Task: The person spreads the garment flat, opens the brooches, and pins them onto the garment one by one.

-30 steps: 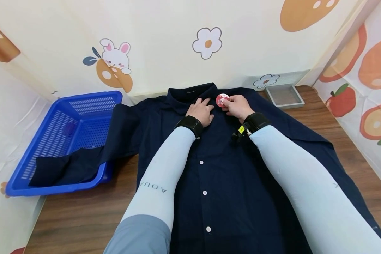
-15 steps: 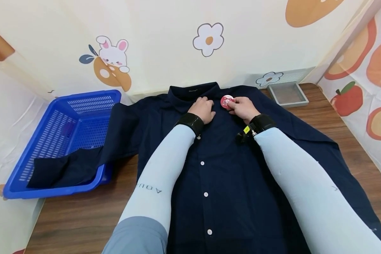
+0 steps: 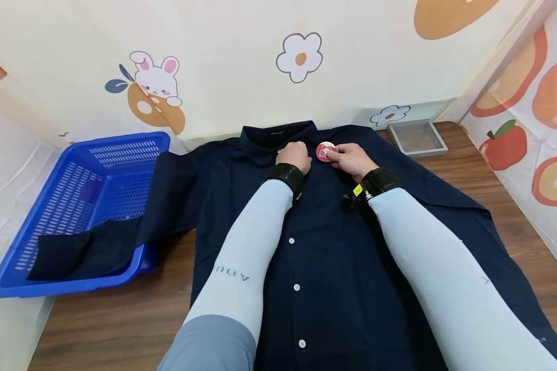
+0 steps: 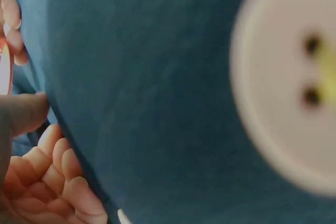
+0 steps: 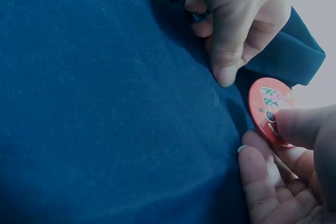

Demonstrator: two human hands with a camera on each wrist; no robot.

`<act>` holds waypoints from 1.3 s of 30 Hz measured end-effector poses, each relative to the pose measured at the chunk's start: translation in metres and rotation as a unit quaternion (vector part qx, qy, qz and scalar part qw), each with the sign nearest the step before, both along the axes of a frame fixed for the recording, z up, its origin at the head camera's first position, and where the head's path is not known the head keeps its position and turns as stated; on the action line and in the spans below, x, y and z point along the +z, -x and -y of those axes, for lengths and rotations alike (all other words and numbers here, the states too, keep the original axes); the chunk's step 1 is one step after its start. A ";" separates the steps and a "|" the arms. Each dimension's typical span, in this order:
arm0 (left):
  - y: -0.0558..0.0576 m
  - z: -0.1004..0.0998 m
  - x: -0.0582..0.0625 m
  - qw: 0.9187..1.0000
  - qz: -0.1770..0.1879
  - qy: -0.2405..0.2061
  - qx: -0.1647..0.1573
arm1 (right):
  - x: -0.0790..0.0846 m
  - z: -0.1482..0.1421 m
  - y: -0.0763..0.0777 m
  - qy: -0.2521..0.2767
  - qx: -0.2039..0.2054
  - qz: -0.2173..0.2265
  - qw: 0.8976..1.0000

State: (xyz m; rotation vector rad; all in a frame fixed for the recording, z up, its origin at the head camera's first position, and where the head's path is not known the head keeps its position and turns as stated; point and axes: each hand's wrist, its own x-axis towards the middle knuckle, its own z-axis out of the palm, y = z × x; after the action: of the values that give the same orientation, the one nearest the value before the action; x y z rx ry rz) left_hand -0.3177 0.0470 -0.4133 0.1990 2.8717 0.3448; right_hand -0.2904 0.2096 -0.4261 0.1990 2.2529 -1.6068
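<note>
A dark navy button-up shirt [image 3: 348,268] lies spread out with its collar [image 3: 278,135] at the far end. My left hand [image 3: 295,155] is beside the front placket below the collar, its fingers curled and pinching the cloth. In the right wrist view its thumb [image 5: 227,72] points down onto the fabric. My right hand [image 3: 353,159] holds a round red-and-white pin badge [image 3: 323,151] between thumb and fingers, just over the chest. The badge's printed face [image 5: 268,103] shows in the right wrist view; its back is hidden. Close to the left wrist camera looms a white shirt button [image 4: 273,77].
A blue plastic basket [image 3: 28,281] stands at the left, with one shirt sleeve [image 3: 83,250] draped into it. At the back right sits a shallow grey tray [image 3: 418,138]. The wooden table [image 3: 116,319] meets a printed curtain [image 3: 223,62] behind.
My left hand has gone from spread fingers on the cloth to curled ones, its wrist turning over. My right hand keeps the badge at about the same spot.
</note>
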 end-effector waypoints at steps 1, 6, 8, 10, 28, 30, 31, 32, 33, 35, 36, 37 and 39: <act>0.000 0.000 0.000 1.000 0.003 0.000 0.003 | 0.000 0.001 0.000 -0.007 0.003 -0.001 1.000; -0.003 0.001 0.006 1.000 0.016 0.002 0.008 | 0.004 0.004 0.002 -0.051 0.015 -0.003 0.999; -0.003 0.000 0.006 1.000 0.015 0.004 0.005 | 0.008 0.005 0.003 -0.066 0.019 -0.003 0.998; -0.002 -0.001 0.005 1.000 0.017 0.007 0.003 | 0.012 0.008 0.004 -0.071 0.022 -0.001 0.997; -0.002 -0.002 0.000 1.000 0.019 -0.006 0.011 | 0.025 0.022 0.010 0.025 -0.045 0.043 0.998; -0.002 -0.003 0.000 1.000 0.018 -0.011 0.020 | 0.026 0.024 0.010 0.043 -0.061 0.047 0.996; -0.002 -0.003 -0.001 1.000 0.018 -0.011 0.022 | 0.026 0.024 0.010 0.053 -0.069 0.048 0.995; -0.002 -0.004 -0.001 1.000 0.019 -0.010 0.023 | 0.026 0.025 0.010 0.060 -0.078 0.048 0.994; -0.002 -0.004 -0.001 1.000 0.018 -0.006 0.021 | 0.025 0.026 0.010 0.066 -0.087 0.045 0.993; -0.002 -0.005 -0.002 1.000 0.019 0.005 0.012 | 0.023 0.028 0.009 0.068 -0.100 0.036 0.992; -0.002 -0.005 -0.002 1.000 0.020 0.011 0.007 | 0.022 0.028 0.009 0.067 -0.106 0.031 0.992; -0.002 -0.005 -0.002 1.000 0.020 0.016 0.003 | 0.021 0.029 0.009 0.065 -0.112 0.028 0.991; -0.003 -0.004 -0.002 0.999 0.022 0.024 -0.005 | 0.018 0.030 0.008 0.059 -0.120 0.020 0.991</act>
State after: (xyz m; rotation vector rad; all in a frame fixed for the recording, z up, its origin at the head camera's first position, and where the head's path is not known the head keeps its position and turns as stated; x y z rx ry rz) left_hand -0.3151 0.0515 -0.4156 0.1938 2.8303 0.2760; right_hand -0.2986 0.1794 -0.4081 0.4827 2.1622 -1.8347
